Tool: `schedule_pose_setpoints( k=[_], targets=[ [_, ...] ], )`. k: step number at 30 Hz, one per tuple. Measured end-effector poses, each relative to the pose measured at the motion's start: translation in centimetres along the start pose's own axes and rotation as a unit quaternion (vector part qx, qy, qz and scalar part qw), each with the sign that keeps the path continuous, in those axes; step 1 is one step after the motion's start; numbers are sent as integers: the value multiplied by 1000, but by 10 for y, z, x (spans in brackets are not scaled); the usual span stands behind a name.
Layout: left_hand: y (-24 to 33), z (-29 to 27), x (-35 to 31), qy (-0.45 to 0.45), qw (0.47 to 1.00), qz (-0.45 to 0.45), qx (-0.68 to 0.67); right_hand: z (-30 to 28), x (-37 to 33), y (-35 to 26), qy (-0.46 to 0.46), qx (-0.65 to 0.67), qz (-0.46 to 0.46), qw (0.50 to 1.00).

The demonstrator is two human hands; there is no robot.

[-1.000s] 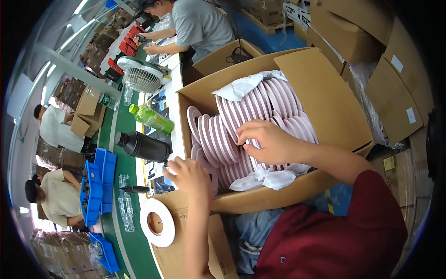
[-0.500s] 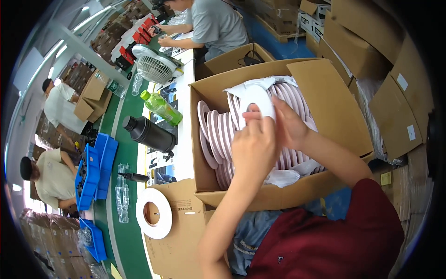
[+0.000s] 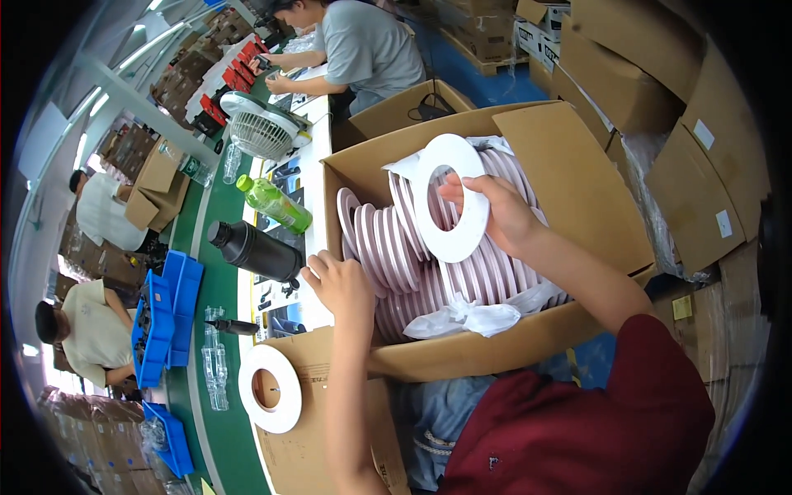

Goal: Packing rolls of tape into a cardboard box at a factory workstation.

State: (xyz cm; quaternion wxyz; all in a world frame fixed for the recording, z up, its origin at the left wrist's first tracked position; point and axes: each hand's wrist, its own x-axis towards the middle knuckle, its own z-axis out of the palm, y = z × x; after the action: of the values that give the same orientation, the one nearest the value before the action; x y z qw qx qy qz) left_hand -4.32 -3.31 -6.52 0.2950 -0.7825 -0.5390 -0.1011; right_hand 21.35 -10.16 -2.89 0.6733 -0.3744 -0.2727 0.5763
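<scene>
Cardboard cartons are crowding the far and right side of a packing workshop, while a long green conveyor belt (image 3: 216,330) is running along the left, with two seated people working beyond it at the far left edge. Blue plastic bins (image 3: 169,318) are sitting on the belt's left side, and a flat white ring with a brown centre hole (image 3: 270,388) is lying near, on a flattened piece of brown cardboard (image 3: 318,429). Farther along, a black cylindrical bottle (image 3: 254,251) and a green drink bottle (image 3: 275,204) are lying on the white worktop, with a small white desk fan (image 3: 261,132) standing beyond them and a person in a grey shirt (image 3: 363,49) working at the far end. Moving right, the left hand (image 3: 340,285) is resting open, fingers spread, on the near-left rim of a large open brown cardboard box (image 3: 569,165), grasping nothing. Inside the box, a row of pink-rimmed discs standing on edge (image 3: 404,247) is packed in white plastic wrapping (image 3: 462,318). Right of centre, the right hand (image 3: 503,216) is gripping a white flat ring-shaped disc (image 3: 450,198), thumb through its hole, holding it upright just above the row of discs inside the box.
</scene>
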Motion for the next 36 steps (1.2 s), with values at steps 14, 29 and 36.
schedule_pose_setpoints(
  k=[14,29,36],
  targets=[
    [18,5,9,-91,994,-57,23,-13,9,2,17,-8,22,1000],
    [-11,-11,19,-12,968,-208,-136,-27,25,1,10,66,42,997],
    [-55,-88,49,-2,849,-248,-466,-33,25,-4,15,94,48,994]
  ],
)
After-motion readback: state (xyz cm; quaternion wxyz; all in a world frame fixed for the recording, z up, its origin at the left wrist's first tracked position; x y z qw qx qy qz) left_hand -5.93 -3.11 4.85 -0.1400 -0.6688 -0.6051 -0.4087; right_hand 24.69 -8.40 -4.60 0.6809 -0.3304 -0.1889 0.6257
